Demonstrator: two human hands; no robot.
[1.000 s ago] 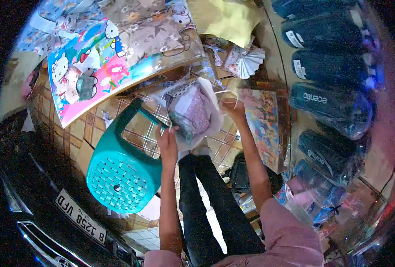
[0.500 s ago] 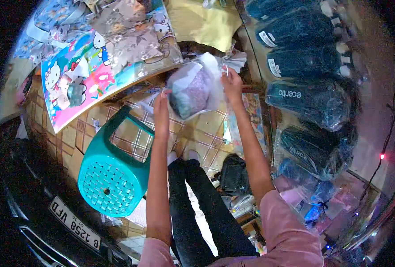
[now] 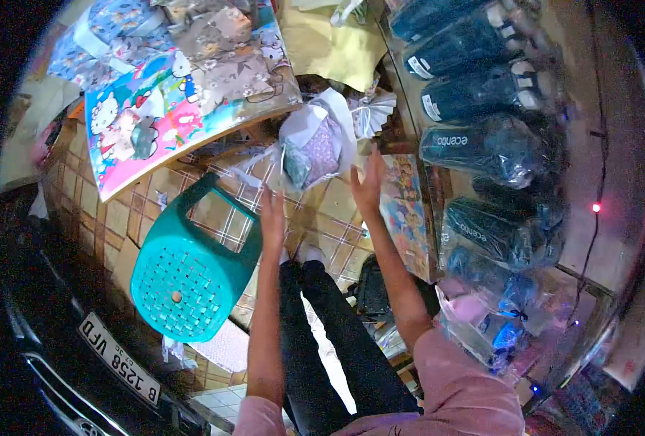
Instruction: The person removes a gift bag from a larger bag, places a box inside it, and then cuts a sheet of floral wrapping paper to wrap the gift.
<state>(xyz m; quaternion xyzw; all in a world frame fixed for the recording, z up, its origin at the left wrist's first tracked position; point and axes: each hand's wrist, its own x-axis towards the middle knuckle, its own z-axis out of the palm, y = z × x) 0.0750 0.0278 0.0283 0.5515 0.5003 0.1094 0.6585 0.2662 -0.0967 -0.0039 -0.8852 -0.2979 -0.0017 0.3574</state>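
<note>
A white plastic bag (image 3: 315,142) with purple and green bundles inside stands on the tiled floor, its top spread open. Just below its left side is my left hand (image 3: 272,211), fingers stretched out and holding nothing. To the right of the bag, my right hand (image 3: 368,182) is empty too, with its fingers apart. Both hands are a little away from the bag. A teal plastic stool (image 3: 191,269) lies left of my left forearm.
A low table with a cartoon-print top (image 3: 170,116) holds folded patterned cloth. Several dark wrapped packages (image 3: 475,149) line the right side. A black bag (image 3: 373,287) lies near my legs. A vehicle with a licence plate (image 3: 119,360) is at lower left.
Both hands have let go of the white bag and drawn back toward me. The bag, held at its edges before, now rests with its mouth wider and its contents showing more.
</note>
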